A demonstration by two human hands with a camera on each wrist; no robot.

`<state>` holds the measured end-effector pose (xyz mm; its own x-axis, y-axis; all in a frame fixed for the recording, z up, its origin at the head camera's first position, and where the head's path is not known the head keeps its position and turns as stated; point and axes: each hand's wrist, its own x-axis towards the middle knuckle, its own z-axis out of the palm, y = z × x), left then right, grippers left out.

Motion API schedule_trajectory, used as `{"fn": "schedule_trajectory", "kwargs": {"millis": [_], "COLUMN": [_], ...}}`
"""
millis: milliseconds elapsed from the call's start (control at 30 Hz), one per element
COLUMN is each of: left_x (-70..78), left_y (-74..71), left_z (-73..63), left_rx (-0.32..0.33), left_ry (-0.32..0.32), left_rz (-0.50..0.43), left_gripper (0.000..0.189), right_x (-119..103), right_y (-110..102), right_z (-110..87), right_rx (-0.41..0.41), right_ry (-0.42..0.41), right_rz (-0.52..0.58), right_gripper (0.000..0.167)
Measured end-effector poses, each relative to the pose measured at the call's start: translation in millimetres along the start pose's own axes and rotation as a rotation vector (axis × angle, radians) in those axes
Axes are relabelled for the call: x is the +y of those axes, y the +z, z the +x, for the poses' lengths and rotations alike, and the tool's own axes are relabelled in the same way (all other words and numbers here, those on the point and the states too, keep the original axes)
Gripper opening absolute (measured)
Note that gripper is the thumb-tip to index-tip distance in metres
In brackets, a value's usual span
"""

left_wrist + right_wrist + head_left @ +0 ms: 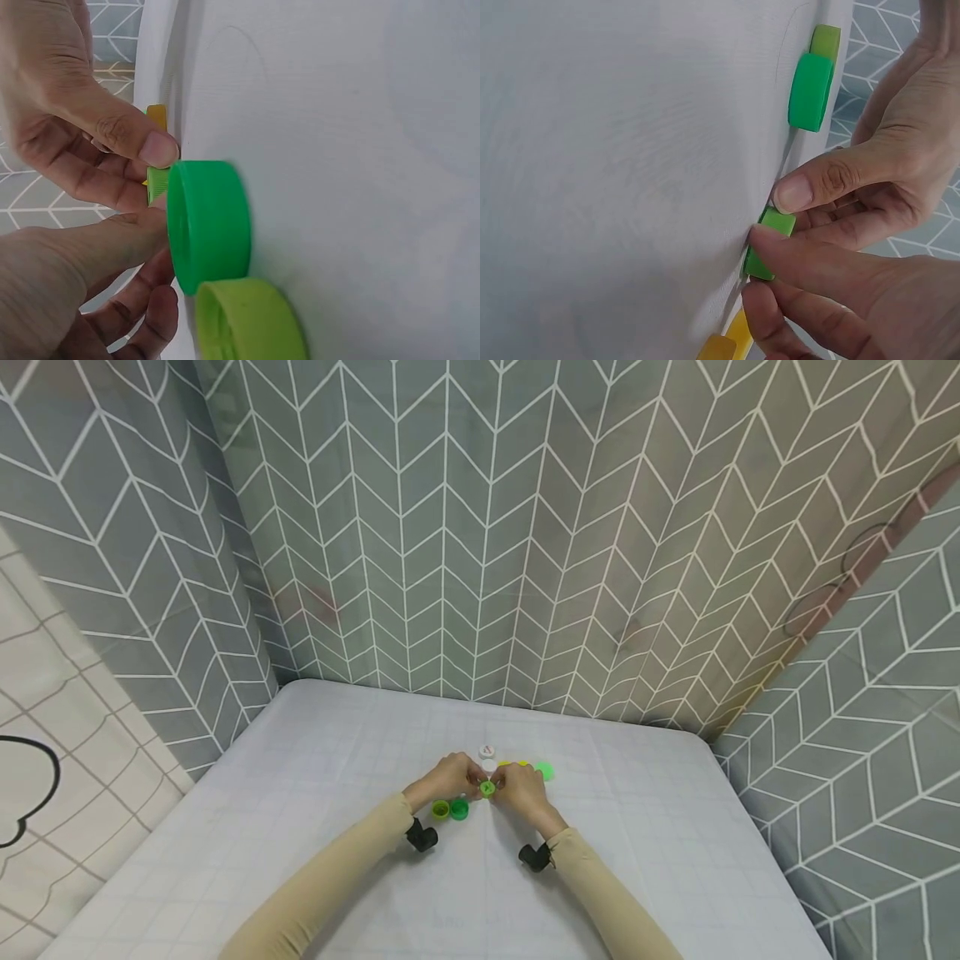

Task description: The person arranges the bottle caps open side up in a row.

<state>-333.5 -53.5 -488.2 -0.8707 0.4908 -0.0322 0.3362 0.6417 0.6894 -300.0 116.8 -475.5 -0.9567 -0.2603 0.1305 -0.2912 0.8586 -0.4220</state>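
Light-green bottle cap, held between two hands over the middle of the white-covered table. Left hand and right hand each pinch its edge; whether it touches the cloth I cannot tell from here. Probably light, stiff plastic, hardly fragile; the ribbed side should grip best, the flat face slip more. Nearby: emerald-green cap.

Distant downward head view; close wrist views, fingers in both.
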Motion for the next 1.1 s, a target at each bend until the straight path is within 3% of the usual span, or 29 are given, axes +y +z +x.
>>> {"fn": "schedule_trajectory", "kwargs": {"millis": [300, 533, 733, 900, 1100], "left_x": [-2.3, -3.4, -4.8, -5.9, -6.2], "left_y": [-3.1, -9.7, -13.4, -12.9, -9.2], "left_z": [-2.8, -7.2, -7.0, -6.2, -7.7], "left_rx": [0.011, 0.056, 0.100, 0.122, 0.145], "left_ry": [0.032, 0.079, 0.156, 0.196, 0.177], "left_rz": [0.027, 0.050, 0.026, -0.005, -0.056], "left_gripper": [0.024, 0.026, 0.025, 0.024, 0.017], "right_x": [-1.2, -4.9, -7.7, -6.7, -4.5], "right_y": [-2.5, -10.9, -16.6, -17.9, -13.5], "right_z": [0.4, 0.5, 1.4, 1.4, -0.6], "right_rx": [-0.009, -0.056, -0.050, -0.026, -0.006], "right_ry": [-0.022, -0.039, -0.024, -0.011, -0.015], "right_rz": [0.033, 0.147, 0.220, 0.273, 0.294], "right_gripper": [0.020, 0.023, 0.030, 0.019, 0.013]}}
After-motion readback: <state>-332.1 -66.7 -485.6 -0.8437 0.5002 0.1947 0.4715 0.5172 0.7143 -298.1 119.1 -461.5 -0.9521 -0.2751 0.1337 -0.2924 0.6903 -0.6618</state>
